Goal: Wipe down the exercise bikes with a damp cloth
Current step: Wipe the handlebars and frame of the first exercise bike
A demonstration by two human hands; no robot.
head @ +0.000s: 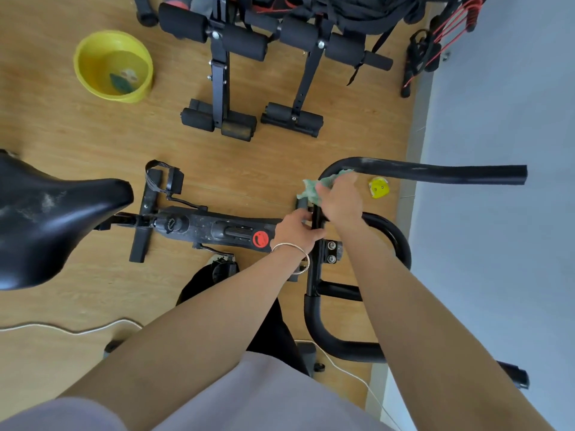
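Curled round a crumpled green cloth (pixel 311 191), the right grip (pixel 340 202) presses it against the inner curve of the black handlebar (pixel 435 174), where the long upper arm of the bar bends down toward its middle; part of the cloth sticks out past the fingers on the left and top. Just below and to the left, the left grip (pixel 295 227) has its fingers and thumb wrapped round the straight centre bar (pixel 312 275) of the same handlebar, and a thin metal bangle (pixel 292 251) sits at that wrist. Both forearms reach in from the bottom of the view, and the two grips lie almost touching. The exercise bike (pixel 211 227) lies across the middle of the view, its dusty black frame carrying a red knob (pixel 260 238) just beside the left grip. Its black saddle (pixel 46 219) fills the left edge, with pale dust marks on top. On the wooden floor (pixel 62 135) at upper left stands a yellow basin (pixel 93 45) holding water and something green at its bottom, well apart from the bike. Two black padded benches (pixel 224 73) stand along the top, and a small yellow object (pixel 378 187) lies on the floor near the grey wall (pixel 497 104). A white cable (pixel 77 330) runs across the floor at lower left.
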